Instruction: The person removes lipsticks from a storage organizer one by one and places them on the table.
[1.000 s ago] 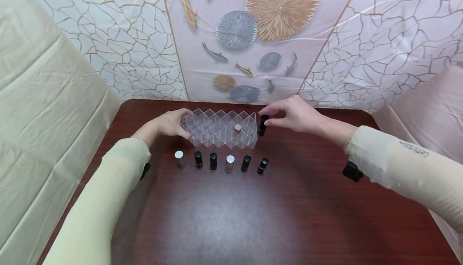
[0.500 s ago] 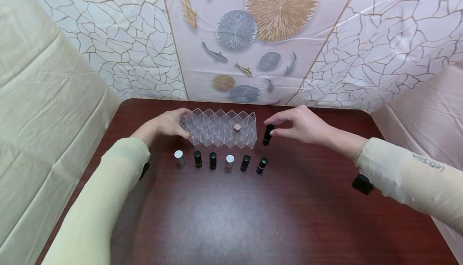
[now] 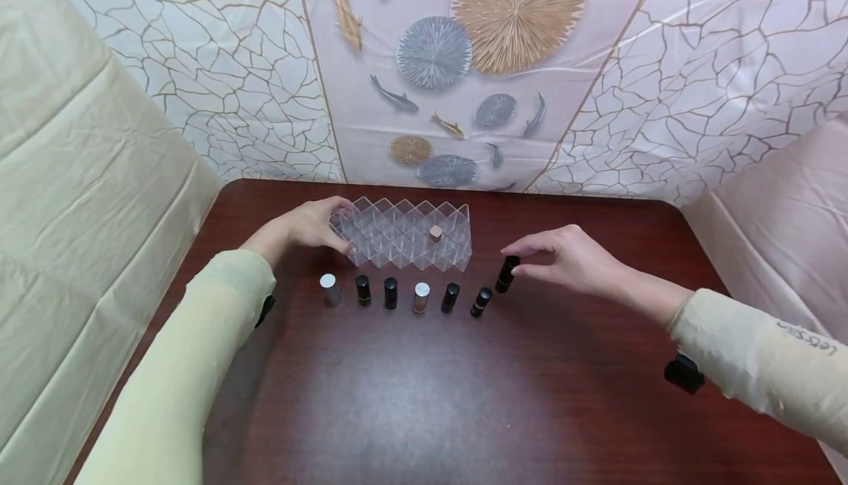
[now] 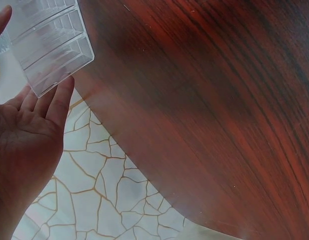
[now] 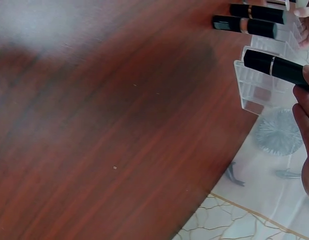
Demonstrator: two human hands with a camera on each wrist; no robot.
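My left hand [image 3: 308, 226] holds the left end of a clear lipstick organizer [image 3: 397, 238], thumb at the front and fingers behind. In the left wrist view the fingers lie against the end of the organizer [image 4: 57, 47]. A pinkish lipstick [image 3: 435, 234] stands in one of its slots, toward the right. My right hand [image 3: 575, 263] pinches a black lipstick [image 3: 506, 277] by its upper end, to the right of the organizer. The right wrist view shows a silver band around that lipstick [image 5: 264, 67]. Whether its base touches the table, I cannot tell.
A row of several lipsticks stands in front of the organizer, including a silver-capped one [image 3: 329, 290], a clear-bodied one [image 3: 420, 298] and a black one [image 3: 481, 302] at the right end. The dark red table [image 3: 424, 397] meets a patterned cloth [image 3: 265, 102] behind.
My right hand has moved the black lipstick from beside the organizer's right end toward me and slightly right, near the row's right end. The left hand and organizer stay put.
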